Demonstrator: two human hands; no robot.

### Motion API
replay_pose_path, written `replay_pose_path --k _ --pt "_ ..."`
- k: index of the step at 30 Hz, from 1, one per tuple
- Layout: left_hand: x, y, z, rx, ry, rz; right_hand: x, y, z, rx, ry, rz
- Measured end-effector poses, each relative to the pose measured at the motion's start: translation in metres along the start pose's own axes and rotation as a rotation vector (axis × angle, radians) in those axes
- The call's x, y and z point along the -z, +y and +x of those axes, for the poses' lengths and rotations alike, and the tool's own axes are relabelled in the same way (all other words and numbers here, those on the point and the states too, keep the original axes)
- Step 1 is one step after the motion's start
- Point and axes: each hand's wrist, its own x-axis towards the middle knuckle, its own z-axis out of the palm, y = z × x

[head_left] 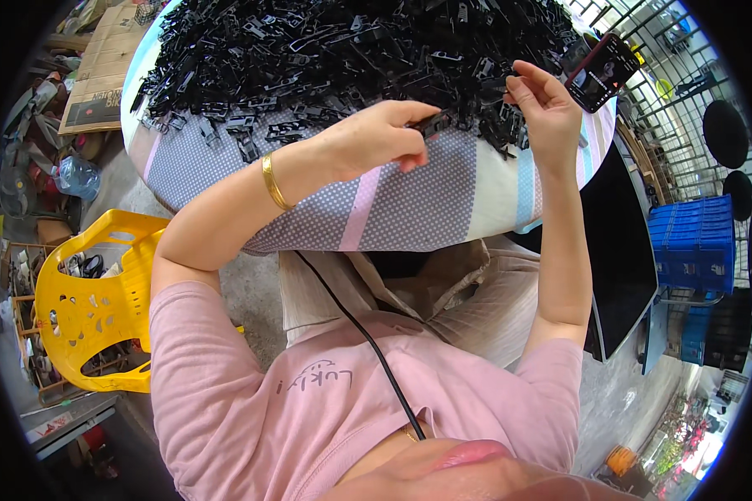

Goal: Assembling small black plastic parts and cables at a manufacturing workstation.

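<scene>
A big heap of small black clip-like parts [334, 58] covers the far side of the table. In front of the heap, my left hand [393, 138], with a gold bangle on its wrist, grips one black clip-like part [433, 125] between thumb and curled fingers. My right hand [547, 104] is raised at the heap's right edge, its thumb and index finger pinched together. A tiny dark bit shows at those fingertips, too small to name. The hands are apart from each other.
A dotted, striped cloth [418, 204] covers the round table. At the far right stands a phone [603, 73] with a lit screen. A yellow plastic chair [58, 309] is on my left, near a cardboard sheet [100, 63]. Blue bins [693, 242] stand right, by a wire grid.
</scene>
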Motion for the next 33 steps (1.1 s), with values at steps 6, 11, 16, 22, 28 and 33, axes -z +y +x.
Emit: replay_pose_path --k 6,11,16,22,28,33 --pt "0.004 0.000 0.006 -0.244 0.147 -0.468 -0.008 -0.033 -0.023 -0.191 -0.098 0.185" --pt "0.001 0.001 0.005 -0.270 0.164 -0.393 -0.019 -0.032 -0.033 -0.058 -0.096 0.085" --pt "0.005 0.005 0.002 -0.244 0.221 -0.140 -0.017 -0.033 -0.033 0.024 -0.101 0.009" --pt "-0.001 0.000 0.005 -0.189 0.258 -0.312 -0.019 -0.039 -0.039 -0.049 -0.178 -0.031" --pt "-0.007 0.003 0.003 -0.208 0.307 -0.320 -0.019 -0.043 -0.039 -0.048 -0.161 -0.035" --pt "-0.007 0.003 0.002 -0.186 0.259 -0.265 -0.021 -0.045 -0.042 0.002 -0.178 -0.109"
